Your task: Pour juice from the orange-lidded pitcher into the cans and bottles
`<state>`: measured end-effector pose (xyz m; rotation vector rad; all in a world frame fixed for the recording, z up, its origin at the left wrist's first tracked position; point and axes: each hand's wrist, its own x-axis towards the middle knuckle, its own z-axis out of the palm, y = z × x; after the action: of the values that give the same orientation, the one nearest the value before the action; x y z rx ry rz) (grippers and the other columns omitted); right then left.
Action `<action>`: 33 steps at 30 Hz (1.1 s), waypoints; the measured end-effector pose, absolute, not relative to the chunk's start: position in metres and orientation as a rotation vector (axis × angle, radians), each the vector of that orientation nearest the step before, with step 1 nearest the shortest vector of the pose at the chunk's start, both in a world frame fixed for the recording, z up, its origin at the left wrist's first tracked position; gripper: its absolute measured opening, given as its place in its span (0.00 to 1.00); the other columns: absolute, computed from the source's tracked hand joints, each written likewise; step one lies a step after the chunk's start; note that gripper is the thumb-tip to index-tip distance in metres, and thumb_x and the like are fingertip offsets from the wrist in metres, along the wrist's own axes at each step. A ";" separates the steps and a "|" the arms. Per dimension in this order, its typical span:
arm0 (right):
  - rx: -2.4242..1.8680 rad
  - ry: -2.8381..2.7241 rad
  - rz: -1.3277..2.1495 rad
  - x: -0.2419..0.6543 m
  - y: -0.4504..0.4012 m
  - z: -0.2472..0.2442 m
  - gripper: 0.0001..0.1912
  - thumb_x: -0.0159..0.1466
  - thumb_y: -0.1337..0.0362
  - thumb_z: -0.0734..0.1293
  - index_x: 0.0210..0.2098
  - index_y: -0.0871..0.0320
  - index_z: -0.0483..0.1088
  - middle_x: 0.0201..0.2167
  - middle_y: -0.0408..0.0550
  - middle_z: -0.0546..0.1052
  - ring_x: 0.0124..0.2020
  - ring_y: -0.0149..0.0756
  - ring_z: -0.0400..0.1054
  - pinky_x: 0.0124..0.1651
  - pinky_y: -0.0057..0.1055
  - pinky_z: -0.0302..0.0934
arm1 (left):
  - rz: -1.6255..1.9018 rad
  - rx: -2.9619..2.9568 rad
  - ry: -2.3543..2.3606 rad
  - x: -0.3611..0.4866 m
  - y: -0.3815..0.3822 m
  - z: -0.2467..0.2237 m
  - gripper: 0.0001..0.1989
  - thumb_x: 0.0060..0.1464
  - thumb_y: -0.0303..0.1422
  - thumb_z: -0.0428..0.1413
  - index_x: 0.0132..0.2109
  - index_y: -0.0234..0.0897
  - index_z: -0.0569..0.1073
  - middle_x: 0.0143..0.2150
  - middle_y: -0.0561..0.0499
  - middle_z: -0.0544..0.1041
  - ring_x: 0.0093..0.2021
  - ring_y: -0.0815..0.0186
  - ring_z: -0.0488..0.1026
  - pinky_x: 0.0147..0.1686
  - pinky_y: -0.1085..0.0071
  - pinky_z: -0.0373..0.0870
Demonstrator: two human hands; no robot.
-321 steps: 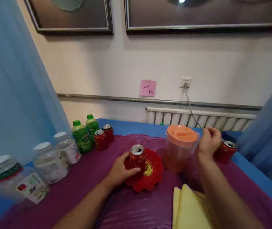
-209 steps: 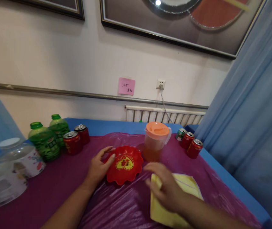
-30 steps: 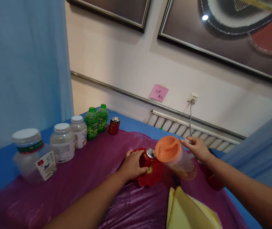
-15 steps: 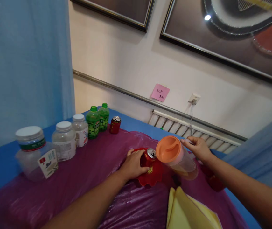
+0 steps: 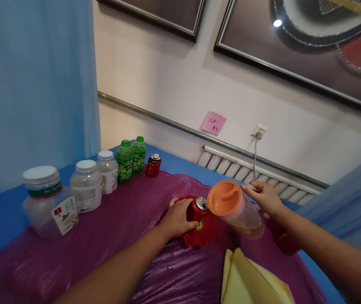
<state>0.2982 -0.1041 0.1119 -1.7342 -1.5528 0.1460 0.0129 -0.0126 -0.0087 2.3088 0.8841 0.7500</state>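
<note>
My left hand (image 5: 177, 218) wraps round a red drink can (image 5: 196, 214) with an opened silver top, which stands on a red dish with a scalloped rim (image 5: 207, 234). By its handle, my right hand (image 5: 267, 197) grips a clear pitcher (image 5: 246, 215) with an orange lid (image 5: 224, 197). The pitcher is tilted to the left, its lid right beside the can's top, and some pale brownish liquid lies low inside it. I cannot make out any stream between pitcher and can. A folded yellow cloth (image 5: 253, 278) lies in front of the pitcher.
Along the left stand several white-lidded clear jars (image 5: 86, 190), two green bottles (image 5: 124, 162) and another red can (image 5: 153, 165). Purple plastic sheeting (image 5: 117, 236) covers the blue table (image 5: 180, 158). A red object (image 5: 286, 242) sits partly behind my right forearm. Behind are a radiator (image 5: 231, 164) and wall.
Almost nothing differs. Both hands keep their hold, the pitcher stays tilted beside the can, and the whole view has shifted very slightly.
</note>
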 end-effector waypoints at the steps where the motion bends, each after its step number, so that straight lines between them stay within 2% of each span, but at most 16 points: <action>1: -1.736 -1.552 0.152 0.298 -0.104 0.112 0.31 0.58 0.39 0.67 0.18 0.52 0.49 0.18 0.36 0.48 0.20 0.27 0.43 0.22 0.28 0.41 | 0.747 2.309 0.883 0.013 -0.013 -0.009 0.33 0.43 0.40 0.68 0.57 0.43 0.73 0.58 0.45 0.79 0.58 0.46 0.73 0.65 0.49 0.56; 6: -1.731 -1.568 0.130 0.298 -0.104 0.114 0.32 0.58 0.38 0.67 0.17 0.52 0.49 0.18 0.36 0.47 0.20 0.27 0.42 0.22 0.28 0.40 | 0.728 2.312 0.875 0.013 -0.013 -0.008 0.34 0.43 0.40 0.68 0.58 0.40 0.72 0.58 0.43 0.78 0.59 0.46 0.73 0.65 0.48 0.55; 33: -1.735 -1.537 0.127 0.302 -0.106 0.113 0.31 0.58 0.40 0.68 0.18 0.52 0.50 0.18 0.37 0.48 0.21 0.27 0.44 0.22 0.29 0.41 | 0.706 2.313 0.864 0.012 -0.013 -0.009 0.34 0.44 0.40 0.68 0.59 0.41 0.71 0.58 0.44 0.78 0.59 0.46 0.73 0.65 0.49 0.54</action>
<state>0.3021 -0.1062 0.1129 -1.7352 -1.5375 0.1266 0.0119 -0.0126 -0.0088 2.3134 0.8644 0.7061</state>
